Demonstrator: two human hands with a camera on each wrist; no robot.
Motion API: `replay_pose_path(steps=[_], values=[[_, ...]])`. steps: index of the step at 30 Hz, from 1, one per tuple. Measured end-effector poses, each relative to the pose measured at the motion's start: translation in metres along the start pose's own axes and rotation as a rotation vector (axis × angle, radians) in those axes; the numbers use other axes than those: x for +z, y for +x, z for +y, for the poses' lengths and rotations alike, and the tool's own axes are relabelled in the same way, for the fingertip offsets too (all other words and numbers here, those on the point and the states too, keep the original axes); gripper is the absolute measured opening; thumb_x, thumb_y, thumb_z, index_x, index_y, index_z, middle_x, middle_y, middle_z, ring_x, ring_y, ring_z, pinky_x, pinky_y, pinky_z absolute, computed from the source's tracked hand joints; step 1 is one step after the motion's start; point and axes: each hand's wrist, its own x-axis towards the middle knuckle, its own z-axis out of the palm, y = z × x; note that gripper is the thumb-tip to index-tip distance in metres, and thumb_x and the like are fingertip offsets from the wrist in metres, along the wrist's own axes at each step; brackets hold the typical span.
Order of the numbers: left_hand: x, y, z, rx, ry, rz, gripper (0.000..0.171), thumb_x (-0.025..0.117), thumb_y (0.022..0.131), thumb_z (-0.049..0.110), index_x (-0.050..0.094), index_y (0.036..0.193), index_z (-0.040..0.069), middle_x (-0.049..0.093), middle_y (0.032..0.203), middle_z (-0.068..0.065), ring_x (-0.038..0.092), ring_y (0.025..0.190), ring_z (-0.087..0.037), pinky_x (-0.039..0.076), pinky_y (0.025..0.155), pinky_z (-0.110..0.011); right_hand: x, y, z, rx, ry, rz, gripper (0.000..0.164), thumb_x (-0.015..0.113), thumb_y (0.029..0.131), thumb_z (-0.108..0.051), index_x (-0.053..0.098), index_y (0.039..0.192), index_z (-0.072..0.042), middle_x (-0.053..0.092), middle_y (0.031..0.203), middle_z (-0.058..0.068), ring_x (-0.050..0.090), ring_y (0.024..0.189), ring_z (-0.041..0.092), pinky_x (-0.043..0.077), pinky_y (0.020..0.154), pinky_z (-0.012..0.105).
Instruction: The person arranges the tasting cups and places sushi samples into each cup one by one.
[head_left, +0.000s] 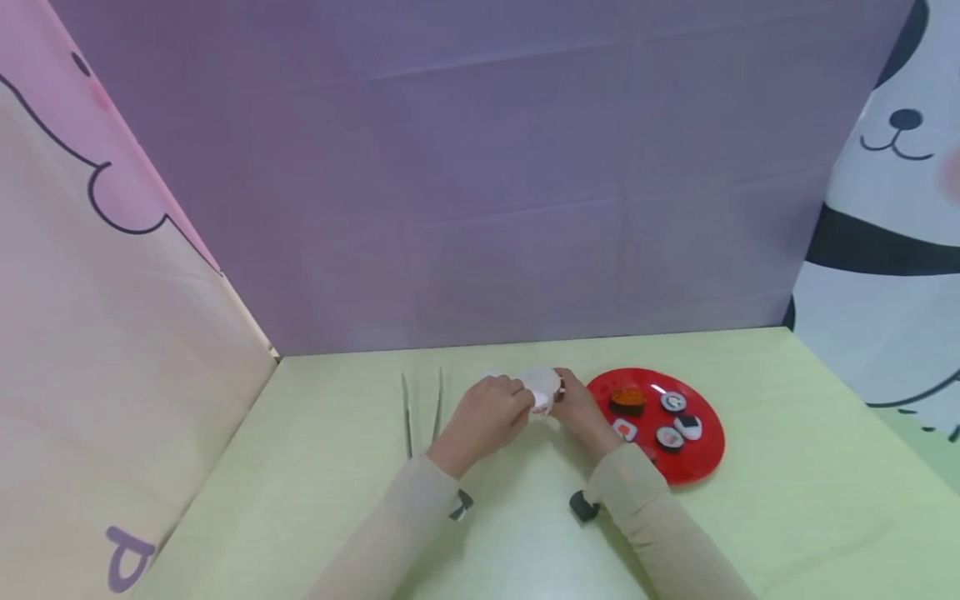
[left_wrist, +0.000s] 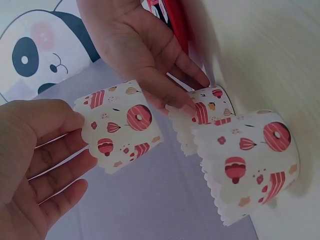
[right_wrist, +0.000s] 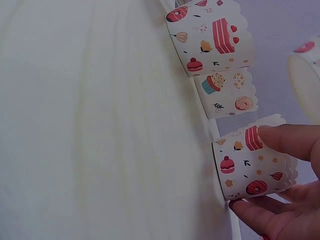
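Note:
My left hand (head_left: 489, 418) pinches a white paper baking cup (left_wrist: 122, 127) by its scalloped rim, thumb on one side and fingers on the other. The cup, printed with red donuts and cakes, is tilted and held off the table. My right hand (head_left: 581, 410) grips a second baking cup (right_wrist: 255, 160) that stands on the table, thumb on its printed wall and fingers around the far side. Beside it in the right wrist view stand a nearby baking cup (right_wrist: 225, 92) and a larger-looking one (right_wrist: 210, 37). In the head view the hands partly hide the cups.
Right of my right hand lies a red plate (head_left: 705, 454) bearing several toy sushi pieces, including an orange-topped one (head_left: 627, 401). Two slim metal prongs (head_left: 407, 417) lie left of my left hand, partly behind the arm. A purple backdrop (head_left: 480, 208) rises behind the table.

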Motion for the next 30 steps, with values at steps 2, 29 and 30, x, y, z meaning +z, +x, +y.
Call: replay_pose_path(steps=[2, 29, 30], values=[[-0.002, -0.003, 0.002, 0.010, -0.002, -0.012, 0.003, 0.067, 0.085, 0.016, 0.069, 0.082, 0.016, 0.066, 0.078, 0.006, 0.056, 0.067, -0.010, 0.045, 0.064, -0.021, 0.000, 0.000, 0.001, 0.007, -0.018, 0.005, 0.058, 0.062, 0.087, -0.003, 0.035, 0.138, 0.002, 0.044, 0.136, 0.025, 0.047, 0.116, 0.036, 0.040, 0.099, 0.047], [0.010, -0.019, 0.016, 0.117, -0.045, -0.157, 0.010, 0.072, 0.077, 0.014, 0.065, 0.072, 0.018, 0.059, 0.068, 0.007, 0.049, 0.058, -0.006, 0.039, 0.055, -0.017, 0.003, 0.000, 0.001, 0.069, 0.028, -0.002, 0.063, 0.068, 0.087, -0.022, 0.035, 0.138, -0.005, 0.046, 0.134, 0.017, 0.045, 0.112, 0.031, 0.039, 0.099, 0.048], [0.012, -0.020, 0.017, 0.121, -0.043, -0.158, 0.010, 0.072, 0.078, 0.014, 0.065, 0.072, 0.018, 0.059, 0.068, 0.007, 0.050, 0.058, -0.007, 0.040, 0.056, -0.017, 0.002, 0.000, 0.002, 0.076, 0.029, -0.003, 0.063, 0.069, 0.087, -0.023, 0.035, 0.138, -0.005, 0.046, 0.134, 0.016, 0.045, 0.112, 0.031, 0.039, 0.099, 0.048]])
